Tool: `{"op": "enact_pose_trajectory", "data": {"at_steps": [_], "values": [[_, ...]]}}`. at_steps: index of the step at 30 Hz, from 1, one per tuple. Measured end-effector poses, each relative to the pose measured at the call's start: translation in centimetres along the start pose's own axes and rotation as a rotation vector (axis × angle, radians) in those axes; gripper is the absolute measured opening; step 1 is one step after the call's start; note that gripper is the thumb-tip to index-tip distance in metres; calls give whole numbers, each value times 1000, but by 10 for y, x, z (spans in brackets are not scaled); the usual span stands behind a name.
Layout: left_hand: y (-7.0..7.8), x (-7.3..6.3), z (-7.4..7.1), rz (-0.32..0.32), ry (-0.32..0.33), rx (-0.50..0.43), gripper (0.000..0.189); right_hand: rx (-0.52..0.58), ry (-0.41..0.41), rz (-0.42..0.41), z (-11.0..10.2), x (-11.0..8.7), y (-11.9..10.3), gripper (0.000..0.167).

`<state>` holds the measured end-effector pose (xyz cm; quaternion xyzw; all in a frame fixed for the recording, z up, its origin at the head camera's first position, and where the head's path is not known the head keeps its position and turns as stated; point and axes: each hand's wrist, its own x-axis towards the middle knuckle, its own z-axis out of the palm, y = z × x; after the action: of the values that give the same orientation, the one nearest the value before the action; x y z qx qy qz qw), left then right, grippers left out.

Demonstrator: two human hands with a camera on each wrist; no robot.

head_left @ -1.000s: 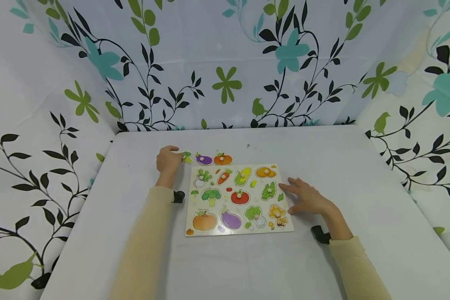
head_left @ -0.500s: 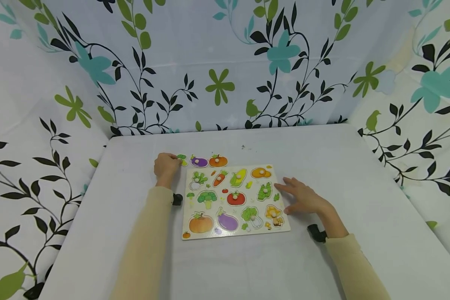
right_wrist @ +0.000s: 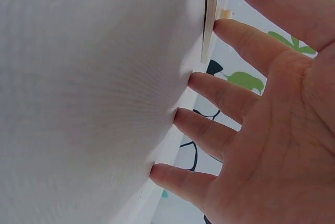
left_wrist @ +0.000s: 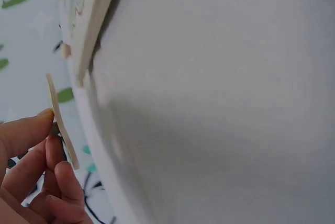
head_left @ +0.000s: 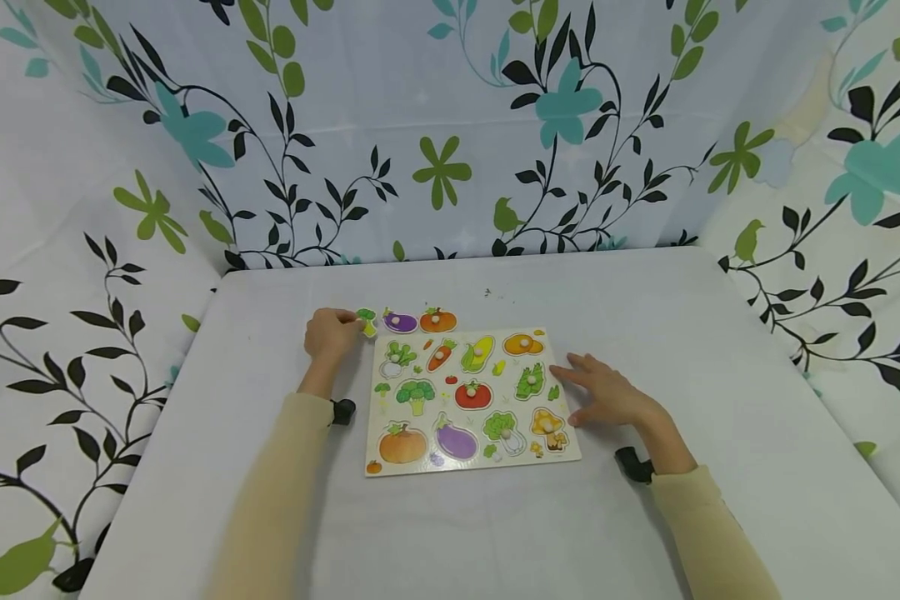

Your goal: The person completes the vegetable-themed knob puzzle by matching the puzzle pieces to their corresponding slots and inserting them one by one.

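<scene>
In the head view my left hand (head_left: 332,340) pinches a broccoli puzzle piece (head_left: 367,322) just beyond the far left corner of the vegetable puzzle board (head_left: 474,492). The left wrist view shows that wooden piece (left_wrist: 62,124) edge-on, raised and tilted, between thumb and fingers. My right hand (head_left: 607,392) lies at the board's right edge. Its fingers are spread in the right wrist view, fingertips down on the table and one against the board's edge (right_wrist: 210,20). Beyond the board lie an eggplant piece (head_left: 400,322) and a pumpkin piece (head_left: 438,320).
Knobbed pieces such as the tomato (head_left: 473,396), carrot (head_left: 440,357) and corn (head_left: 478,355) sit in the board. Its broccoli (head_left: 416,395), pumpkin (head_left: 402,446) and eggplant (head_left: 457,442) pictures show no knobs. A leaf-patterned curtain (head_left: 360,108) surrounds the white table (head_left: 645,308).
The head view has shifted slightly. My left hand has turned a little with the broccoli piece, and the left forearm has swung slightly leftward. The right hand stays by the board.
</scene>
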<state>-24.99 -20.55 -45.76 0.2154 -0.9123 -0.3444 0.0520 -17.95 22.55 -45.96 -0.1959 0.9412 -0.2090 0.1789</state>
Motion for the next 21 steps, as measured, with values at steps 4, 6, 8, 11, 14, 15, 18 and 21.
{"op": "enact_pose_trajectory", "data": {"at_steps": [4,6,8,11,14,15,18,21], "values": [[1,-22,-5,70,-69,11,27,7,-2,-2,-1,0,1,85],[3,-35,-6,117,-113,41,27,14,-4,-7,-1,0,1,85],[6,-50,-8,168,-157,76,25,19,-5,-11,-2,0,0,85],[13,-71,-8,239,-232,123,22,22,-7,-12,-2,0,-1,85],[17,-88,-3,298,-292,167,16,24,-9,-6,-1,0,0,84],[18,-92,-1,319,-308,183,15,25,-10,-6,-1,0,0,84],[18,-100,7,372,-332,236,12,26,-8,-7,-1,-1,-1,84],[16,-105,14,397,-328,264,12,30,-5,-11,-1,-1,-1,84]]}}
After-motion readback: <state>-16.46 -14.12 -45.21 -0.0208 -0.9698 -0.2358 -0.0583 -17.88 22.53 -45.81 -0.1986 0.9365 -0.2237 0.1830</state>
